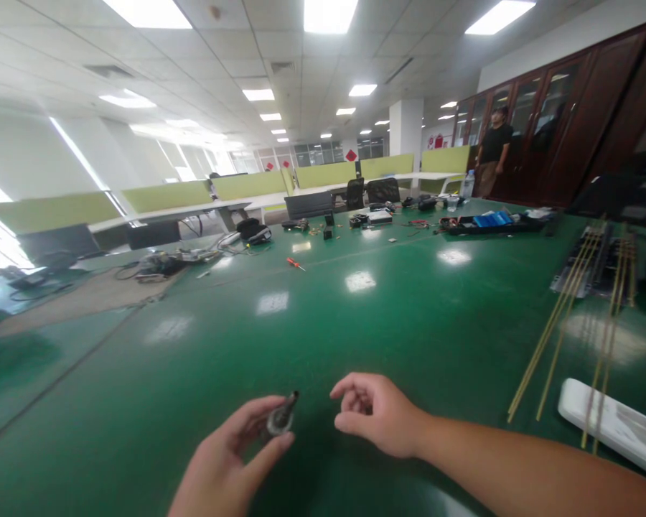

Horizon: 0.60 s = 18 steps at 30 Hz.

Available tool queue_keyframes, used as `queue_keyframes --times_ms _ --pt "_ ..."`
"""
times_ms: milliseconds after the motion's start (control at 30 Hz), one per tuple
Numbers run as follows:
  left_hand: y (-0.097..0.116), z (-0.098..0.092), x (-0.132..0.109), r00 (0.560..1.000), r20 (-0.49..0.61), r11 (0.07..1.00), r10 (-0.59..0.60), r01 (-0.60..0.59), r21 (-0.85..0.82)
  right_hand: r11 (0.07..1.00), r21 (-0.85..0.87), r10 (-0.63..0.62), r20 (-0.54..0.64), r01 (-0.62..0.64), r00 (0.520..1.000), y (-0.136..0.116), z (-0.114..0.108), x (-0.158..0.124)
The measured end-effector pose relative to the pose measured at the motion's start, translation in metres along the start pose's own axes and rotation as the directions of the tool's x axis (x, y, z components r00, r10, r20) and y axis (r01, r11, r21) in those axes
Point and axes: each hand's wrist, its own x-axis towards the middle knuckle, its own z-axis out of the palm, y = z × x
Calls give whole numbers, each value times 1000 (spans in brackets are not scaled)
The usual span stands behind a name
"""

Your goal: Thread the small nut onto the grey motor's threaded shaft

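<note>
My left hand [231, 459] is low in the view, its fingers pinched round a small dark metal cylindrical part [280, 418] with a thin shaft sticking up. My right hand [374, 415] hovers just to the right of that part, fingers curled loosely inward with nothing visible in them. Both hands are above the near part of a large green table [323, 330].
Thin brass rods [560, 323] and a white flat device [614, 427] lie at the right. A red-handled screwdriver [295, 264], cables, black cases and tools are scattered along the far side. A person [492, 151] stands by dark wooden cabinets at the back right.
</note>
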Motion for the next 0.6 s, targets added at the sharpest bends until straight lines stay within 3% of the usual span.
queue_keyframes --times_ms 67,167,300,467,600 --pt "7 20 15 995 81 998 52 -54 21 997 -78 -8 -69 2 998 2 -1 2" --pt "5 44 16 971 133 970 201 -216 109 975 -217 -60 -76 42 995 5 0 0" --pt "-13 52 2 921 205 922 331 -362 140 908 -388 -176 -6 160 984 4 1 -5" --pt "-22 52 2 956 123 949 266 -282 142 889 -430 -166 19 158 986 -1 0 -7" --pt "-18 54 3 971 141 974 196 -209 91 894 -428 -142 11 133 990 -4 -1 -7"
